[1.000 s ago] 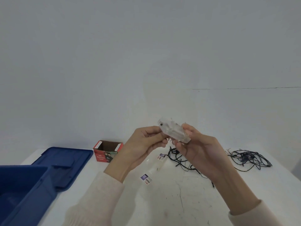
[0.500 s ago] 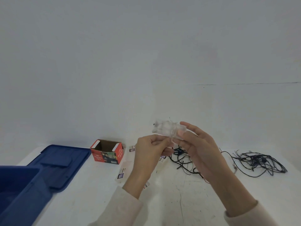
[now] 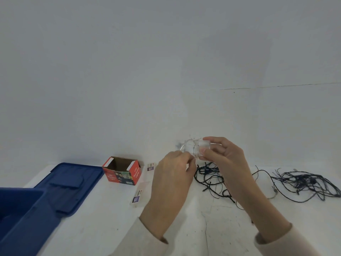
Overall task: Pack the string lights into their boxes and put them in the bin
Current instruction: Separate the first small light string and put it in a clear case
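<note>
White desk [image 3: 103, 224]: left hand [image 3: 172, 179] and right hand [image 3: 224, 159] pinch clear lights [image 3: 193, 149]; box [image 3: 122, 171] stands open, dark strings [image 3: 306, 183] lie unpacked.

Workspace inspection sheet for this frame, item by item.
Surface: white table, scuffed, with dark marks near the front.
Job's things: open red box beside blue lid; blue bin at near left; two clear boxes lying on the table; clear light set held above the table.
Clutter: nothing seen.
Hands: left hand pinches the set's thin wire; right hand grips its clear case.
Cables: dark string-light tangle loose behind the hands; second tangle at far right.
Surroundings: plain white wall.
</note>
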Available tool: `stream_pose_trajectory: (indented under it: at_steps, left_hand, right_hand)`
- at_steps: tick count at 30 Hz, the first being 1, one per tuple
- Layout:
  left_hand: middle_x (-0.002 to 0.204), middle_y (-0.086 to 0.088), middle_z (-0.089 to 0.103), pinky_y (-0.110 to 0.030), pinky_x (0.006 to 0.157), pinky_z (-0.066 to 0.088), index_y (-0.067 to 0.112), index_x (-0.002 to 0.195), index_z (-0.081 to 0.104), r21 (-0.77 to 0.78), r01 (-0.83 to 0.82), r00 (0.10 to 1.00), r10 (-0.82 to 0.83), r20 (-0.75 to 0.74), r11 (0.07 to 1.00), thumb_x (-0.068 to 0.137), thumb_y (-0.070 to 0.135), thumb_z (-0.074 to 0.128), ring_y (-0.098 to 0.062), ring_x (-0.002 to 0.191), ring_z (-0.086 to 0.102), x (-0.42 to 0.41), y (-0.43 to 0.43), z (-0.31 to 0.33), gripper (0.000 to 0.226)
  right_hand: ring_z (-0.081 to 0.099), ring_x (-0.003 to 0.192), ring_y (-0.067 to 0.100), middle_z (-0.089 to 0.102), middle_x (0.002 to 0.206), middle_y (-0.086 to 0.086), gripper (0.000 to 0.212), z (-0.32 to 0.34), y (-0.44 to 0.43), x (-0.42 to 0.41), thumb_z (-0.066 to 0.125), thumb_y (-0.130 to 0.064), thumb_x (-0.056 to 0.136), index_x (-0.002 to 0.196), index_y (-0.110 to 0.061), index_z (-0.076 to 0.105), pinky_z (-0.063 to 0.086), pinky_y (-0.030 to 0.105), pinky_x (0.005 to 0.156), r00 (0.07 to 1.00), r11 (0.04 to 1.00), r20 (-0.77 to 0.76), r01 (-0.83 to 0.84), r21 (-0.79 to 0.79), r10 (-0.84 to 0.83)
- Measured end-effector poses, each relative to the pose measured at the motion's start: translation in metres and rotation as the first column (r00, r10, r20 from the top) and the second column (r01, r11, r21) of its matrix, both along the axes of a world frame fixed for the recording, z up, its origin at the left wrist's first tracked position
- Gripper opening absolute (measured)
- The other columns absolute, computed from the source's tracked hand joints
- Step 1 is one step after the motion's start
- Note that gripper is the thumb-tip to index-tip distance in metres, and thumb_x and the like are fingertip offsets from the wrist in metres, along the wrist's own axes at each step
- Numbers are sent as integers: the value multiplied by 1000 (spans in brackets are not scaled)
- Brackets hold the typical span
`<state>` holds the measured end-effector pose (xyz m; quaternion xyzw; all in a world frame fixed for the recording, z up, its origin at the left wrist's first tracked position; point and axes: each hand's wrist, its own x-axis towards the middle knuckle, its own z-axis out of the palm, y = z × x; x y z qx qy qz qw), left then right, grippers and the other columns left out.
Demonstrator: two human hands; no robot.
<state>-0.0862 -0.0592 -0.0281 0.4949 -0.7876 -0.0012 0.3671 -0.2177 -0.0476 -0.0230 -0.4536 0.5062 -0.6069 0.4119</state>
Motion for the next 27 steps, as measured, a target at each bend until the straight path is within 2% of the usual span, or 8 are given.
stream_pose_trajectory:
  at_steps: [3, 6, 10, 13, 15, 20, 24, 27]
  left_hand:
    - [64, 5, 59, -27, 48, 48, 15, 66, 65, -210, 71, 995, -54, 85, 975, 80, 25, 48, -12, 62, 55, 6, -8, -7, 24]
    - [81, 6, 56, -14, 63, 41, 19, 71, 67, -253, 183, 983, -167, 81, 950, 78, 32, 53, -6, 81, 44, 16, -16, -7, 20]
    - [106, 13, 46, -1, 84, 32, 32, 86, 59, 38, 301, 948, -295, -120, 953, 72, 31, 73, -2, 101, 41, 28, -16, 7, 19]
    - [115, 21, 54, 0, 80, 38, 38, 108, 54, 301, 359, 912, -265, -312, 883, 70, 29, 79, 10, 103, 52, 35, -14, 16, 47]
    - [103, 16, 65, -3, 72, 45, 34, 107, 61, 395, 374, 899, -223, -377, 839, 69, 29, 80, 10, 88, 60, 38, -14, 17, 43]
    - [88, 9, 70, -6, 60, 47, 28, 93, 68, 446, 364, 894, -173, -413, 818, 66, 22, 83, 3, 73, 65, 38, -13, 13, 31]
    - [83, 9, 71, -5, 58, 43, 27, 87, 71, 443, 341, 914, -183, -362, 829, 62, 18, 85, 5, 70, 62, 39, -13, 9, 30]
    - [82, 11, 70, -3, 58, 41, 27, 88, 71, 435, 344, 921, -208, -330, 832, 62, 18, 85, 8, 70, 61, 43, -13, 7, 32]
  right_hand:
    - [72, 79, 21, 75, 87, 8, 21, -1, -3, -4, 66, -7, 82, 102, -14, 67, 50, 44, 95, 999, 998, -22, -40, 43, 41]
    - [71, 85, 28, 74, 89, 11, 21, 2, -4, -12, 63, -1, 84, 102, -11, 67, 52, 41, 93, 988, 987, -55, -139, 76, 144]
    - [69, 91, 27, 73, 95, 16, 24, 7, -1, -17, 60, 3, 85, 105, -8, 66, 55, 27, 85, 947, 948, -72, -307, 83, 313]
    - [67, 87, 27, 71, 98, 19, 25, 5, -3, -16, 58, 6, 85, 107, -3, 65, 56, 25, 81, 931, 928, -20, -362, 86, 365]
    - [66, 87, 28, 71, 98, 21, 25, 0, -5, -13, 58, 9, 84, 107, -1, 63, 56, 25, 78, 931, 926, 15, -366, 89, 366]
    - [68, 81, 26, 73, 94, 15, 42, -11, -6, -5, 81, -18, 68, 104, -5, 62, 53, 24, 72, 926, 922, -18, -374, 106, 377]
    - [67, 72, 23, 72, 81, 12, 43, -19, -8, 3, 76, -23, 59, 94, -3, 61, 51, 24, 67, 953, 948, -17, -298, 114, 302]
    - [66, 78, 25, 71, 82, 11, 48, -21, -11, 4, 78, -21, 60, 102, -7, 60, 48, 30, 76, 936, 927, -2, -347, 145, 351]
